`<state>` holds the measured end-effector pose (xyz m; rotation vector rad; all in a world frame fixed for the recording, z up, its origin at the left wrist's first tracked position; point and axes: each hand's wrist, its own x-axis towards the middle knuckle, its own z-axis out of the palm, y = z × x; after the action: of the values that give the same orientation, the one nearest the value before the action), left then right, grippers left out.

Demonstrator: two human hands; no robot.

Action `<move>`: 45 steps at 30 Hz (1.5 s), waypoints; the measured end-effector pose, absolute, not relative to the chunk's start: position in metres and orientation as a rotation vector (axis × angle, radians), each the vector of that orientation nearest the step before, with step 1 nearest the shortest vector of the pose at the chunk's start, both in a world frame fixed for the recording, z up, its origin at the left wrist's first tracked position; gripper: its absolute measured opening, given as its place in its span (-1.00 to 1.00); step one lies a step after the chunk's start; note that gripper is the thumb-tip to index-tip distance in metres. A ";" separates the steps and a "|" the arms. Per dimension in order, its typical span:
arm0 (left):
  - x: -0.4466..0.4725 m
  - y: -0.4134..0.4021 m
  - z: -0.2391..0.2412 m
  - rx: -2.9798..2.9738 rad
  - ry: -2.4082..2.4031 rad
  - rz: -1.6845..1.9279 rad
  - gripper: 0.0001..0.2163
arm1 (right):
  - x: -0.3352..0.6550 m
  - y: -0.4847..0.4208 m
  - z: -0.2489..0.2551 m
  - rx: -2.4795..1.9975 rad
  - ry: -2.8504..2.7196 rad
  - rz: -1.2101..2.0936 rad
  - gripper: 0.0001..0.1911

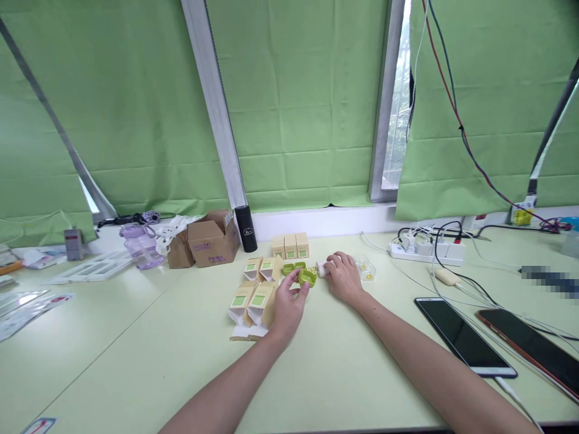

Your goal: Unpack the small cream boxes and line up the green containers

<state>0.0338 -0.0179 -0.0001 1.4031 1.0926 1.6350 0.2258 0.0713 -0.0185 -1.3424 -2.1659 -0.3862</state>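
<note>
My left hand (289, 304) pinches a small green plastic case (307, 278) between thumb and fingers, a little above the table. Behind it lies another green plastic piece (294, 267) with compartments. My right hand (344, 276) is closed at the fingertips around a small pinkish-white cylinder (322, 269), partly hidden by the fingers. Just right of that hand sits a clear plastic container (366, 268) with yellow bits in it. Small yellow-green pieces (311, 269) lie between the hands. Beside my left hand stand several open tan boxes (260, 299) with green labels.
Closed tan boxes (290, 246) stand at the back, near a black bottle (245, 229) and a cardboard box (213, 241). A purple water bottle (141, 246) is farther left. To the right are a power strip (427, 252), cables and two phones, one dark-screened (461, 334), one red-edged (534, 346).
</note>
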 end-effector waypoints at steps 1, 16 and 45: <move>0.034 -0.018 0.000 1.407 1.095 1.633 -0.55 | 0.226 0.071 -0.019 -1.344 -2.167 -0.379 -0.75; 0.031 -0.022 0.006 1.380 0.950 1.605 -0.55 | 0.218 0.047 -0.003 -1.279 -1.860 0.063 -0.81; 0.041 -0.033 0.010 1.637 0.968 1.571 -0.67 | 0.189 -0.022 -0.012 -0.716 -1.601 0.407 -0.46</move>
<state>0.0409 -0.0328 0.0102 1.6368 0.9680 1.5707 0.1893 -0.0224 -0.0121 -0.7158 -1.6006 0.4067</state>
